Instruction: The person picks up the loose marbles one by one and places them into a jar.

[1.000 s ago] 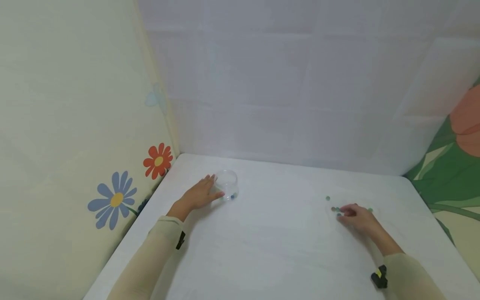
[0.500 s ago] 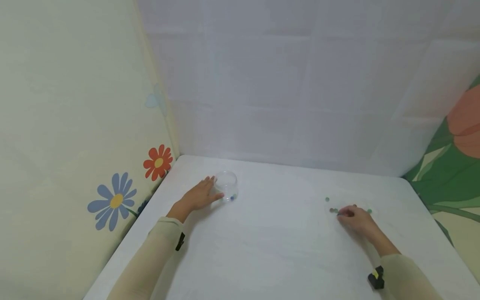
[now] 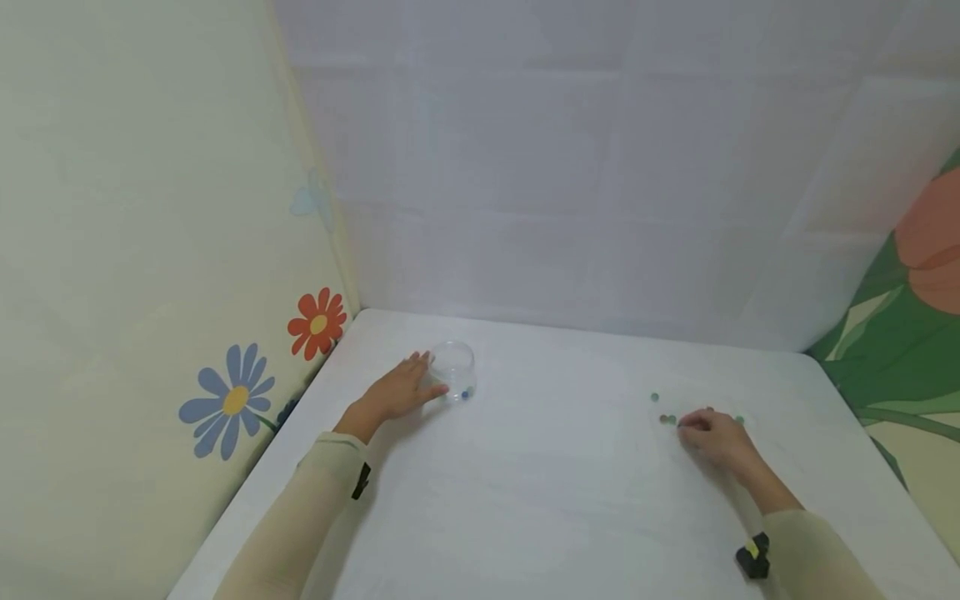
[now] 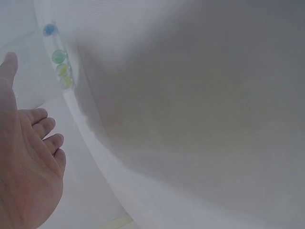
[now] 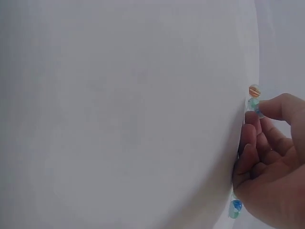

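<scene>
In the head view my left hand (image 3: 401, 389) rests against the left side of a clear round container (image 3: 452, 368), thumb in front and extended fingers behind. Marbles lie at its bottom; a blue marble (image 4: 49, 29), a green marble (image 4: 58, 57) and yellow marbles (image 4: 66, 82) show in the left wrist view. My right hand (image 3: 717, 439) is low at the table on the right. Its thumb and index finger pinch a bluish marble (image 5: 259, 112), mostly covered. Right beside the fingertips are a green marble (image 5: 252, 103) and an orange-striped marble (image 5: 254, 90).
On the white table (image 3: 555, 467), a lone green marble (image 3: 655, 397) lies beyond the right hand, and another green marble (image 3: 739, 420) to its right. A blue marble (image 5: 237, 205) shows below the palm. A white backdrop (image 3: 525, 183) rises behind the table.
The right fingertips have come down and together on the bluish marble, which lay exposed in front of them a second ago. The left hand and container have stayed in place.
</scene>
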### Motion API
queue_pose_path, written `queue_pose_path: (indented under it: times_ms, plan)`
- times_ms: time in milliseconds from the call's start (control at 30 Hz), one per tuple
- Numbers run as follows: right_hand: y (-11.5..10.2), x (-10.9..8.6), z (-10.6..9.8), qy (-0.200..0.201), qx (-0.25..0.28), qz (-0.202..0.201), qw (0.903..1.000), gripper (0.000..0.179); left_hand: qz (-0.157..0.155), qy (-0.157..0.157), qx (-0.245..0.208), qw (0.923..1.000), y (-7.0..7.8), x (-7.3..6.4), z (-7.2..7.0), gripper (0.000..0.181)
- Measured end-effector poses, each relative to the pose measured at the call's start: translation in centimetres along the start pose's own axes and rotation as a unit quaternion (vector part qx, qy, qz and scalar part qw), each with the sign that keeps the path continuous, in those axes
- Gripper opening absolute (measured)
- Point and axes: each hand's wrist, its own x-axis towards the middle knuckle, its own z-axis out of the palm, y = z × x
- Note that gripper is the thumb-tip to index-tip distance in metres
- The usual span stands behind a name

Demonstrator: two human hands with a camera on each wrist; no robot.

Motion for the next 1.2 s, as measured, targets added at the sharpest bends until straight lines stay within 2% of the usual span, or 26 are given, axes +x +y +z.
queue_pose_path:
  times_ms: [167,500,733,1000,1200]
  plan:
    - [0.0,-0.1,0.1,0.0,0.011,0.004,0.9999,0.034,-0.001,-0.003,-0.003,1.0,0.1,0.0,-0.1,0.099]
    - [-0.3,-0.6,0.3,0.009,0.029,-0.024,0.9993,0.033,-0.002,-0.005,-0.004,1.0,-0.1,0.0,0.3,0.098]
    - [-1.3,-1.5,0.1,-0.003,0.057,-0.023,0.9981,0.032,-0.004,-0.005,-0.005,1.0,-0.1,0.0,0.1,0.098]
    - [-2.1,-2.2,0.3,-0.006,0.096,-0.061,0.9935,0.03,-0.003,-0.005,-0.016,0.9999,-0.1,-0.1,0.0,0.097]
    - [-2.7,-2.2,0.9,-0.005,0.115,-0.058,0.9916,0.032,0.003,-0.003,-0.013,0.9999,-0.1,-0.1,-0.1,0.097]
